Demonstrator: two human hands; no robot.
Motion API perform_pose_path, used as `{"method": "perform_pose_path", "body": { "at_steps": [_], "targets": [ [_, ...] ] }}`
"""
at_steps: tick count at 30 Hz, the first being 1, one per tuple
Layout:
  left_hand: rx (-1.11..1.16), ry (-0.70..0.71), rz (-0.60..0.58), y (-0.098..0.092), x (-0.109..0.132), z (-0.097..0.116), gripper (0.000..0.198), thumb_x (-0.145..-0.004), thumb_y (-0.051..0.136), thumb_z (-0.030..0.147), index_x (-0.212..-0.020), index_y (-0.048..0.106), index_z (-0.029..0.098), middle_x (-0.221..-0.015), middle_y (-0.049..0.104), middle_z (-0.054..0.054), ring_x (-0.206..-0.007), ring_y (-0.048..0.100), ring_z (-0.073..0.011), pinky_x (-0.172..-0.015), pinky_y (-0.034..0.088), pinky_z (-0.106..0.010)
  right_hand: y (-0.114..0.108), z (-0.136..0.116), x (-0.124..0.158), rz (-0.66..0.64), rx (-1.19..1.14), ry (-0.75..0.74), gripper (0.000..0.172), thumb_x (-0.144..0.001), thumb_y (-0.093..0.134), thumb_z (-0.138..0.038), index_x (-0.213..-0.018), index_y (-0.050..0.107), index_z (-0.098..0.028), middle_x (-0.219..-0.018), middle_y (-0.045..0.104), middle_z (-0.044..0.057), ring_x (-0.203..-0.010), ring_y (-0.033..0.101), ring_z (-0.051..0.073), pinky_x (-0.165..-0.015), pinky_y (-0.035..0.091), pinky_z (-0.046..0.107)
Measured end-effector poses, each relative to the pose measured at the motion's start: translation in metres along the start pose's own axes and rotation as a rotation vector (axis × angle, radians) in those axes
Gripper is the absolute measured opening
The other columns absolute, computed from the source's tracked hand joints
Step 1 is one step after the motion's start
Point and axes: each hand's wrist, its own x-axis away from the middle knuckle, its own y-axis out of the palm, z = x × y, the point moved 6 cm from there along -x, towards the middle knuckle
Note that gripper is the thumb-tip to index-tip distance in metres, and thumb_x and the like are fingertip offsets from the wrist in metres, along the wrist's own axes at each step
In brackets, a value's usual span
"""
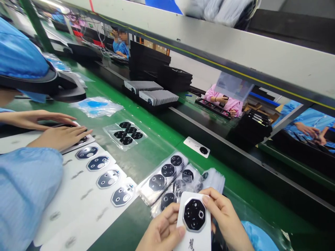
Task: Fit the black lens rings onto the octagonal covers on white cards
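Note:
Both my hands hold one white phone back panel [192, 240] near the bottom of the view. It bears a black octagonal camera plate [194, 215] with a silver rim, and dark lettering below. My left hand [163, 228] grips its left edge, thumb on the front. My right hand [225, 218] pinches the upper right corner between thumb and fingers. Just beyond lie clear plastic sleeves [167, 170] of camera plates, partly covered by the panel. A stack of clear-wrapped pieces [214, 179] sits behind my right hand. The panel's lower end is cut off by the frame.
At left, a co-worker in blue presses hands [59, 134] on a panel, beside overlapping white panels [86, 195]. A bag of black plates [127, 134] and a single white panel [196, 146] lie on the green bench. Black trays [154, 101] stand beyond, under an overhead shelf [209, 38].

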Motion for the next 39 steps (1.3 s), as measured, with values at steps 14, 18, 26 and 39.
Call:
{"method": "perform_pose_path", "body": {
  "at_steps": [14,18,26,39],
  "targets": [
    [0.011,0.043,0.023,0.001,0.001,0.006,0.031,-0.072,0.073,0.038,-0.087,0.056,0.017,-0.094,0.068,-0.007,-0.085,0.066,-0.0201,-0.069,0.047,-0.026,0.004,-0.001,-0.007,-0.028,0.062,-0.023,0.040,-0.082,0.053,-0.057,-0.086,0.059,-0.017,-0.055,0.046,-0.004,-0.042,0.040,0.007,-0.037,0.029,0.017],
    [0.001,0.036,0.057,-0.003,0.001,0.004,0.034,-0.070,0.074,0.039,-0.088,0.055,0.018,-0.095,0.068,-0.007,-0.084,0.065,-0.0201,-0.068,0.046,-0.026,0.004,0.000,-0.008,-0.039,0.079,-0.030,0.040,-0.083,0.052,-0.056,-0.088,0.059,-0.017,-0.055,0.046,-0.004,-0.042,0.040,0.007,-0.037,0.029,0.018],
    [-0.047,0.048,0.073,-0.009,-0.001,-0.002,0.034,-0.072,0.073,0.042,-0.090,0.055,0.019,-0.096,0.066,-0.005,-0.071,0.060,-0.0123,-0.067,0.044,-0.023,0.004,-0.004,-0.009,-0.053,0.138,-0.071,0.038,-0.086,0.049,-0.054,-0.090,0.059,-0.018,-0.061,0.045,-0.003,-0.048,0.039,0.008,-0.042,0.031,0.018],
    [-0.016,0.028,0.106,-0.008,0.001,-0.002,0.030,-0.072,0.073,0.036,-0.090,0.057,0.018,-0.101,0.065,-0.007,-0.073,0.064,-0.0158,-0.068,0.048,-0.026,0.007,-0.007,-0.019,-0.091,0.194,-0.084,0.039,-0.087,0.047,-0.052,-0.103,0.059,-0.018,-0.063,0.044,-0.004,-0.049,0.035,0.008,-0.044,0.025,0.021]
  ]
}}
